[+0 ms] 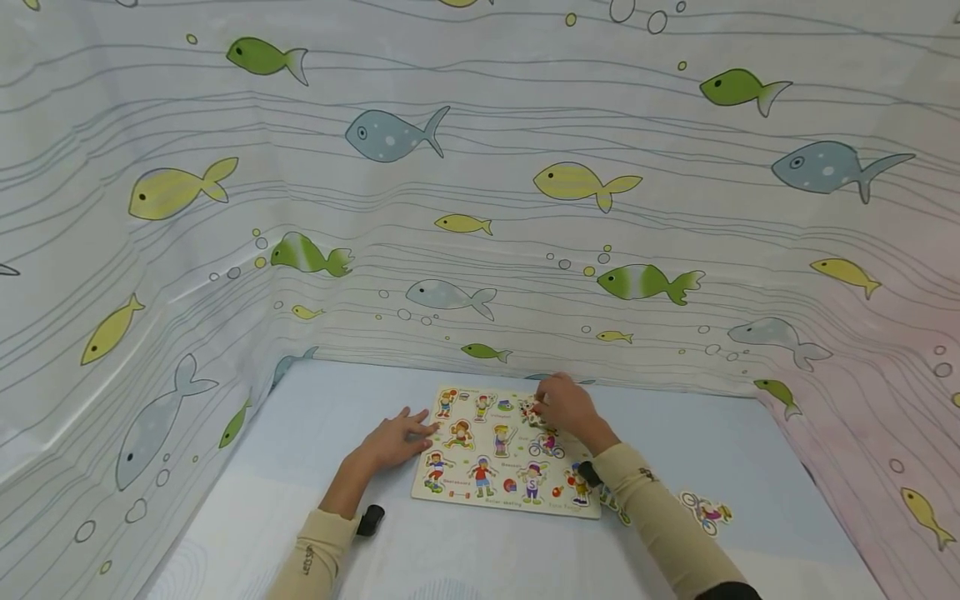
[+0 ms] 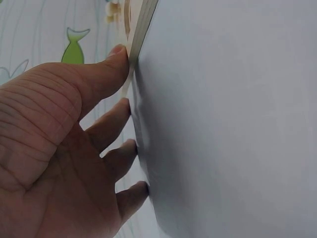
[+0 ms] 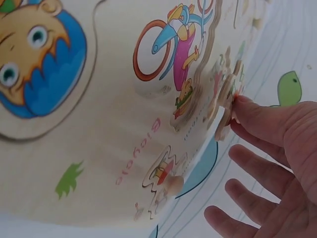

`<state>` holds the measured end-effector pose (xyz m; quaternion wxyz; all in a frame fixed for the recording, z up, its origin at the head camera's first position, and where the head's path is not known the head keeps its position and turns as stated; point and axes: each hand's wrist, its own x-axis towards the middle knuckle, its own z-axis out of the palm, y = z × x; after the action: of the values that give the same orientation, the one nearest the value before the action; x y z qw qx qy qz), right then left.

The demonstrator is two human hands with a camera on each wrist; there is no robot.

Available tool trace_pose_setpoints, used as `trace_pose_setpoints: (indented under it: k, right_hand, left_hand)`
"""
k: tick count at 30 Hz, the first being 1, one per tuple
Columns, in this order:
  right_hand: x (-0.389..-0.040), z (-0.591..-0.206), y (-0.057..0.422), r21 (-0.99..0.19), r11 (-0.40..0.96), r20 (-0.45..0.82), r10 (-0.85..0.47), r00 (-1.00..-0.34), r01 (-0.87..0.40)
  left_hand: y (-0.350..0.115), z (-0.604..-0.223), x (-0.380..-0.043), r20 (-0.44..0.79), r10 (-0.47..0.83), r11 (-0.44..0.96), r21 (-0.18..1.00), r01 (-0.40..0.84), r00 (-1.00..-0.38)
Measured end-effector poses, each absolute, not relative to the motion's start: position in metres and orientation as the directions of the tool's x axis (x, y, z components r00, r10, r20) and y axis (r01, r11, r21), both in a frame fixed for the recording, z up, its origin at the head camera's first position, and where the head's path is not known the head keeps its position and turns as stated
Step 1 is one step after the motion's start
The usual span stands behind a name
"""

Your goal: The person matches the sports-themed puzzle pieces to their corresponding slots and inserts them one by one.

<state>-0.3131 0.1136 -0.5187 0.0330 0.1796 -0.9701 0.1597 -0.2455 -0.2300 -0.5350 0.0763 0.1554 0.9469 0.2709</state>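
A wooden puzzle board [image 1: 483, 442] with printed sports figures lies on the table in front of me. My left hand [image 1: 395, 440] is at the board's left side with its fingers spread. In the left wrist view, the thumb [image 2: 118, 59] touches the board's edge [image 2: 142, 25] and the other fingertips are on the table. At the board's upper right corner, my right hand [image 1: 567, 406] pinches a puzzle piece [image 3: 226, 94] between thumb and index finger. That piece is tilted close over the board, its picture mostly hidden; the remaining fingers extend loosely.
A loose bicycle puzzle piece [image 1: 705, 511] lies on the table [image 1: 780, 533] to the right. Another loose piece [image 1: 615, 504] shows partly beneath my right forearm, beside the board. A fish-patterned sheet [image 1: 480, 250] rises behind the table and at both sides.
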Motion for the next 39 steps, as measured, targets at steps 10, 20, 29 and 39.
trace_pose_setpoints:
  k: [10,20,29,39]
  right_hand:
    - [-0.316,-0.524,0.107,-0.285,0.884,0.125,-0.35,-0.928,-0.372]
    - [-0.315,-0.525,0.102,-0.291,0.891,0.104,-0.333,-0.937,-0.349]
    - [-0.319,-0.528,0.102,-0.279,0.897,0.095,-0.33,-0.939,-0.344]
    - [-0.321,-0.53,0.101,-0.239,0.898,0.084,-0.359,-0.929,-0.369]
  left_hand:
    - [-0.231,-0.538,-0.248,-0.045,0.344,0.798,0.54,0.267,-0.938]
    - [-0.231,-0.538,-0.248,-0.055,0.347,0.802,0.534,0.266,-0.936]
    - [-0.231,-0.535,-0.248,-0.046,0.353,0.8,0.533,0.276,-0.935]
    - [-0.23,-0.536,-0.248,-0.059,0.34,0.807,0.531,0.259,-0.939]
